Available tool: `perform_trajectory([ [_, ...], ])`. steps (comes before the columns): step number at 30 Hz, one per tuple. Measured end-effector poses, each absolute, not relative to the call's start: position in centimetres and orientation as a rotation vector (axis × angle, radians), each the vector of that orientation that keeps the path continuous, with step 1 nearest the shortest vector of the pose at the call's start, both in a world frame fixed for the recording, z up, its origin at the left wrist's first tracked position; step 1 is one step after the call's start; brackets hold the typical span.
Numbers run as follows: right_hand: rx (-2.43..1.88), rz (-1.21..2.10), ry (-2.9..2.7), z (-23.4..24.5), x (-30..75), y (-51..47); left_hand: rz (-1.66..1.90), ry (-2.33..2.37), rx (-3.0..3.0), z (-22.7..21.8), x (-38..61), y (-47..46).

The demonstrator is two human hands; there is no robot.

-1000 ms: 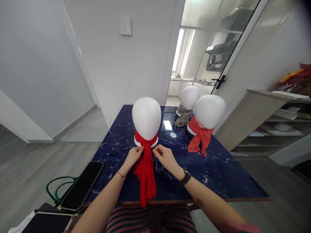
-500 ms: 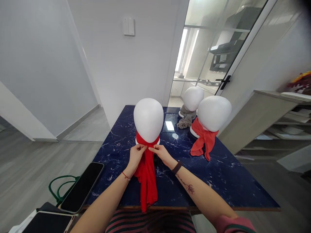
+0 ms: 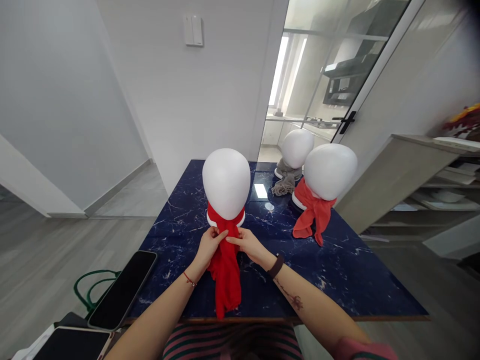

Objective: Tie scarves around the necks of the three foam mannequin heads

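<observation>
A smooth white mannequin head (image 3: 226,182) stands upright in front of me with a red scarf (image 3: 228,285) around its neck. The scarf's end hangs down the front to the table's near edge. Just below the chin, my left hand (image 3: 210,245) pinches the left side of the scarf between thumb and fingers. From the right, my right hand (image 3: 250,244) grips the same stretch of cloth, its thumb lying across the front. The thumbs nearly meet; the fingertips behind the fabric are hidden.
On the dark blue marbled table (image 3: 360,290), a head with a coral scarf (image 3: 315,215) and another with a grey scarf (image 3: 287,182) stand to the right. Two phones, one a black-screened phone (image 3: 123,290), lie at lower left beside a green cord handle (image 3: 90,290). Shelves (image 3: 431,200) stand far right.
Both hands have slid slightly down the scarf, and their thumbs now lie over its front. The hanging end sits a little higher. My view has shifted slightly.
</observation>
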State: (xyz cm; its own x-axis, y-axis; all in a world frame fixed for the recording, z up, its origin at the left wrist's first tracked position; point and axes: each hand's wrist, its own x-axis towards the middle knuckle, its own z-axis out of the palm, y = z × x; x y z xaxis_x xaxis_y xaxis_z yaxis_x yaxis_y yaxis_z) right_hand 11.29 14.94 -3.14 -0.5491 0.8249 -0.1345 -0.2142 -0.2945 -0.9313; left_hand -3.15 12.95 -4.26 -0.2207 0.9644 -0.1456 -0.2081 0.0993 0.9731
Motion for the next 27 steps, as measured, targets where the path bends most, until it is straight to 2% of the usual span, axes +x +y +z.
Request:
perform_trajectory([
  [5, -0.870, 2.047, -1.261, -2.2, 12.4, 15.1, 1.297, 1.112, 0.629, -3.9, -2.9, 12.8],
  [11, -0.743, 2.337, -1.712, -0.3, 15.1, 15.8, 1.191, 1.026, 0.571, -2.9, -2.8, 12.3],
  [16, -1.014, 2.051, -1.794, -0.1, 16.6, 17.1, 0.966, 1.135, 0.719, -2.4, -3.9, 12.2],
  [23, -1.035, 1.952, -1.549, -2.7, 15.0, 17.6, 1.258, 1.847, 1.588, -4.2, -5.5, 13.3],
  [27, -1.166, 1.791, -1.605, -3.8, 12.3, 16.6, 1.363, 1.920, 1.769, -4.9, -5.3, 14.5],
])
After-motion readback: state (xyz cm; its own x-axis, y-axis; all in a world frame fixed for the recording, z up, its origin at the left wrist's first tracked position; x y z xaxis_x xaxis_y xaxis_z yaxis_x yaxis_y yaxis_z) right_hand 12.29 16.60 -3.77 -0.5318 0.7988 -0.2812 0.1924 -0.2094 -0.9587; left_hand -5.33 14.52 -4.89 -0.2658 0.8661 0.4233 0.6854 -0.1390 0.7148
